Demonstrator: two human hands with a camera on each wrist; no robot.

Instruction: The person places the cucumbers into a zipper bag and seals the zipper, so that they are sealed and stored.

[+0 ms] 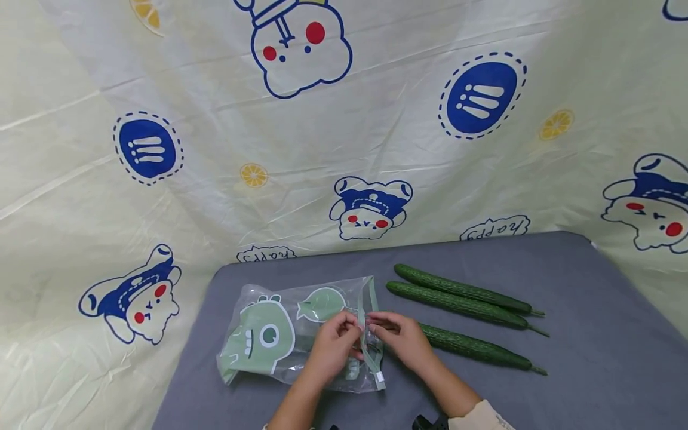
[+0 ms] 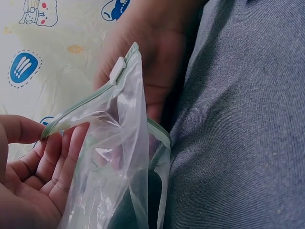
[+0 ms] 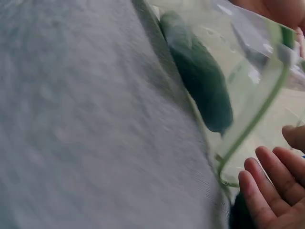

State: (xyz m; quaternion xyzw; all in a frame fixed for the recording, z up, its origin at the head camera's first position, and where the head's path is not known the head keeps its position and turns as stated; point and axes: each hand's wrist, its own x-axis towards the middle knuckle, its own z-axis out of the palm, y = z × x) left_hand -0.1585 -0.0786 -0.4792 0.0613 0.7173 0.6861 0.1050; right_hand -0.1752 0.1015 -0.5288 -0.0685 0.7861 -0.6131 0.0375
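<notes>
A clear slider bag [image 1: 309,334] with green cartoon prints lies on the grey table, its green-edged mouth parted and facing right. My left hand [image 1: 335,343] pinches the upper lip of that mouth between thumb and finger; the left wrist view shows the green strip [image 2: 76,106] lifted. Just right of the mouth is my right hand [image 1: 403,337], its fingers [image 3: 279,179] extended and nothing held. Through the plastic in the right wrist view shows a long dark green shape [image 3: 200,76], like a cucumber. A white slider [image 1: 380,377] sits at the near end of the strip.
Two cucumbers [image 1: 457,304] lie side by side at the back right of the table [image 1: 591,358]. A third cucumber [image 1: 478,346] lies nearer, partly behind my right hand. A patterned cream sheet [image 1: 301,131] hangs behind the table.
</notes>
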